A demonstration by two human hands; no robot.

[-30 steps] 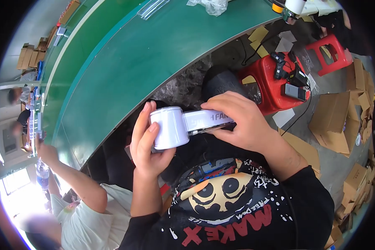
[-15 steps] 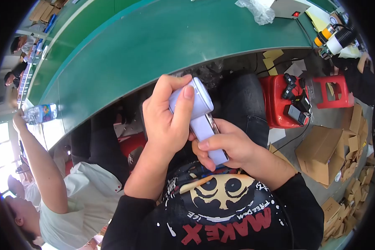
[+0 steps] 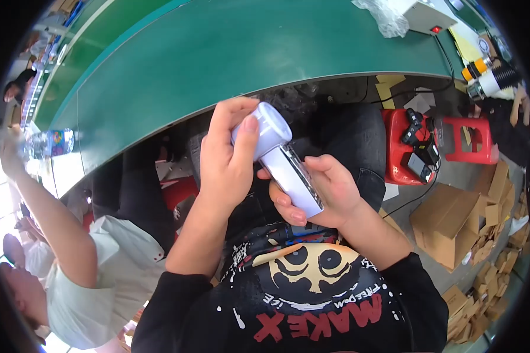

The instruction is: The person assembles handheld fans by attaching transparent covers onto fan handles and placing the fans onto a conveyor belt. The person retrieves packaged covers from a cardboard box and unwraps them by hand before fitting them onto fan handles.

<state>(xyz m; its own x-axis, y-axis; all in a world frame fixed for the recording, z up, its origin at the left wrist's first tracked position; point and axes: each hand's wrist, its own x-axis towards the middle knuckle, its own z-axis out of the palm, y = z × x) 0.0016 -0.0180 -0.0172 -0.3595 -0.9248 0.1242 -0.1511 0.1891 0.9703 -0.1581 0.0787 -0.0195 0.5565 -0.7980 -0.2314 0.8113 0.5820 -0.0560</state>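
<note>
A pale lavender handheld device (image 3: 290, 182) with a round, drum-shaped head and a long flat handle is tilted between my hands, above my lap. My left hand (image 3: 227, 153) grips the round head, thumb along its side and fingers over the top. Around the lower handle, my right hand (image 3: 327, 194) curls its fingers from below, while its thumb stands off the handle. Along the handle's right side runs a dark, open-looking strip with small parts in it, too fine to make out.
The green table (image 3: 218, 65) curves ahead, bearing a plastic bag (image 3: 386, 16) and a white box with a red switch (image 3: 424, 19). Red stools (image 3: 397, 159) hold black adapters and cables at right. Cardboard boxes (image 3: 444, 220) lie below. At left, a person's arm (image 3: 50, 217) reaches toward a bottle (image 3: 59, 143).
My right thumb has lifted off the handle and the hand has opened somewhat. The device has turned, showing more of the head's round face and the handle's dark side.
</note>
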